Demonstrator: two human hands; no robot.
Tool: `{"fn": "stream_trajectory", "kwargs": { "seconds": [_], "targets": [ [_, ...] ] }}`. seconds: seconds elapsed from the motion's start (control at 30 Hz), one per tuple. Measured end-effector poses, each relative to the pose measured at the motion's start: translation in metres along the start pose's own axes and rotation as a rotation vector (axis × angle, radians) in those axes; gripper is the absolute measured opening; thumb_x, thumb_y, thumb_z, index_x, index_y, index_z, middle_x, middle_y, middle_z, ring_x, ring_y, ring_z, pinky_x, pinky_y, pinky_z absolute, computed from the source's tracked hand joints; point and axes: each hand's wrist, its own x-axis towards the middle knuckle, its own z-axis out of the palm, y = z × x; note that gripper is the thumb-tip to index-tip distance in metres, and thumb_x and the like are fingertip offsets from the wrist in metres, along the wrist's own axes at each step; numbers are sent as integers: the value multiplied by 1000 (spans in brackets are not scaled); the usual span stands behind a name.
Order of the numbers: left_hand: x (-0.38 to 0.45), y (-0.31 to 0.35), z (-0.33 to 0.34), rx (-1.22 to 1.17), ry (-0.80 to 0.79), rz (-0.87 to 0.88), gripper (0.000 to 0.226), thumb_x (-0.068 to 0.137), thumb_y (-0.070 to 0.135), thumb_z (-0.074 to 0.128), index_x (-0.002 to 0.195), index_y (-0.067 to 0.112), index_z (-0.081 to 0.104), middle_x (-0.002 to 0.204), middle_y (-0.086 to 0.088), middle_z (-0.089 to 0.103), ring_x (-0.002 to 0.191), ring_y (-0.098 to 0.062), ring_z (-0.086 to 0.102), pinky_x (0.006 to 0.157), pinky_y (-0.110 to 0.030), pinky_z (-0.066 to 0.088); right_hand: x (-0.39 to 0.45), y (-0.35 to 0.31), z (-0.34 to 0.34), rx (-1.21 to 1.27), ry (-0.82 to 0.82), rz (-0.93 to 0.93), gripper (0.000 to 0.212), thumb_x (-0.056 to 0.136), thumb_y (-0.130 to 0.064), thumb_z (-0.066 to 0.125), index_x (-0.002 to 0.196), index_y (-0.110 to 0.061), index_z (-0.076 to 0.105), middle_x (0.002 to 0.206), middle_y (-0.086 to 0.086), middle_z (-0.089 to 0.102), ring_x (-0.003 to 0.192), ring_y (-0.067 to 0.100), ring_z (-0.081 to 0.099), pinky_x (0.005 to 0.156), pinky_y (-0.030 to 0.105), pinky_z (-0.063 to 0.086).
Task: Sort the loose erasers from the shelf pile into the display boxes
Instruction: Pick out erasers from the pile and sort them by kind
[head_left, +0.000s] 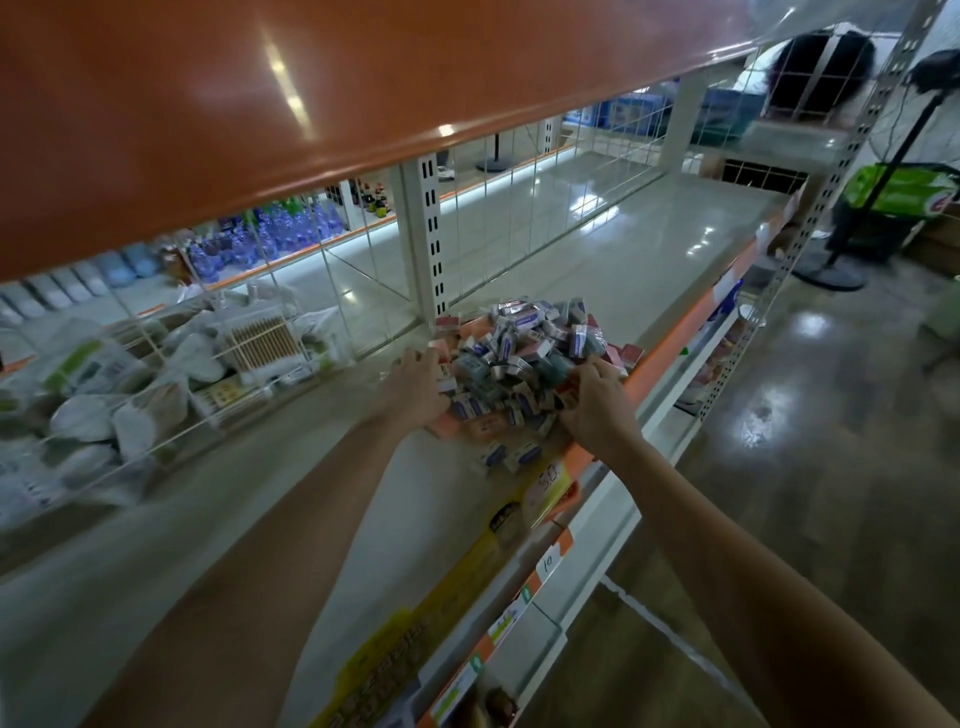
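Grey shelf (597, 249) is loaded with an eraser pile (524, 353) over orange display boxes (483, 427) near its front edge. Pile is flanked by left hand (415, 387) and right hand (597, 405), fingers curled into erasers; exact grip cannot be told.

Loose eraser pile (524, 353) heaped over display boxes (485, 427)
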Motion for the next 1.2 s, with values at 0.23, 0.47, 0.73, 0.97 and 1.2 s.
{"fn": "stream_trajectory", "kwargs": {
  "seconds": [0.23,0.47,0.73,0.97,1.2],
  "targets": [
    [-7,-8,-6,0,36,83,52,83,11,58,132,25,46,119,-13,48,107,-31,50,81,-36,41,-7,-3,-4,92,48,-25,46,82,-13,66,123,-6,49,127,11,45,113,22,43,92,27,40],
    [-21,-10,-14,-25,103,178,30,78,24,71,104,18,60,106,-4,58,90,-17,49,69,-27,34,-7,-17,-11,436,-52,33,42,79,-16,73,113,-13,49,92,-10,51,85,6,51,67,13,42],
    [-64,-18,-47,-190,271,201,35,72,29,78,97,19,56,97,1,62,82,-13,55,63,-27,41,-22,-61,-11,1010,-253,44,31,80,-11,70,103,-21,54,93,9,63,79,18,64,74,32,56],
    [-129,-46,-97,-312,348,172,34,69,20,80,92,22,56,89,9,61,71,5,52,60,-10,37,-45,-122,1,1170,-305,-69,14,86,-4,61,89,-17,55,86,19,56,72,21,58,63,26,54],
    [-210,-87,-124,-601,342,3,34,72,16,78,90,33,54,88,15,62,72,3,57,64,-15,46,-85,-180,25,1370,-495,-101,15,84,2,61,90,-11,57,85,10,58,73,12,65,71,22,54]
  ]
}}
